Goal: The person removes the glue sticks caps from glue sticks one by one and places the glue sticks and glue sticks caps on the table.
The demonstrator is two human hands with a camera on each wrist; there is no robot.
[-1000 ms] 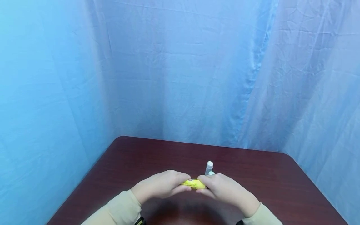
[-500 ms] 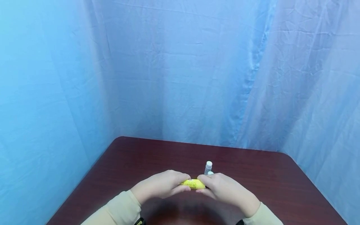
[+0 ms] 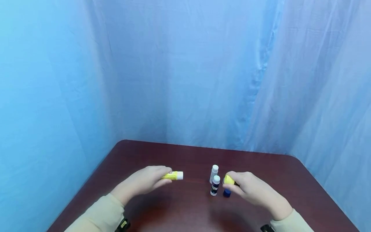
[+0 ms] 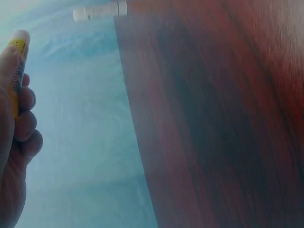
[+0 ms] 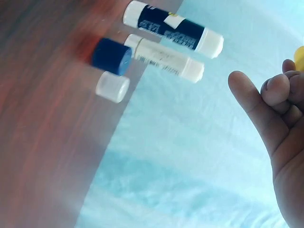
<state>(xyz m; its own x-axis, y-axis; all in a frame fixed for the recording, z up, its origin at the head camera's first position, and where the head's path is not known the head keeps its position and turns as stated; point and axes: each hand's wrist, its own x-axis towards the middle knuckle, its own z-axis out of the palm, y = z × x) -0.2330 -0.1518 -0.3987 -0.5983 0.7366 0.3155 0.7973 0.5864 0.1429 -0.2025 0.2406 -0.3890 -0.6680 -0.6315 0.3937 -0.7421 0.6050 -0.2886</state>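
Note:
My left hand point(image 3: 143, 181) grips a yellow glue stick point(image 3: 173, 175) sideways above the table, its white end bare and facing right. In the left wrist view my fingers curl round the yellow barrel point(image 4: 18, 90). The yellow cap point(image 3: 229, 179) is pinched between the thumb and fingers of my right hand point(image 3: 252, 188), apart from the stick. Between the hands, nearer the right one, stand a dark blue and white glue stick point(image 3: 214, 186) and a whitish glue stick point(image 3: 214, 174), both upright and uncapped.
A blue cap point(image 5: 111, 56) and a translucent whitish cap point(image 5: 112, 87) stand on the table beside the two upright sticks, below my right hand. The dark red table point(image 3: 168, 154) runs back to pale blue curtains point(image 3: 188, 80).
The hands, earlier together on the capped yellow glue stick, have drawn apart: the left with the stick, the right with its cap. The upright sticks and blue cap now show more fully.

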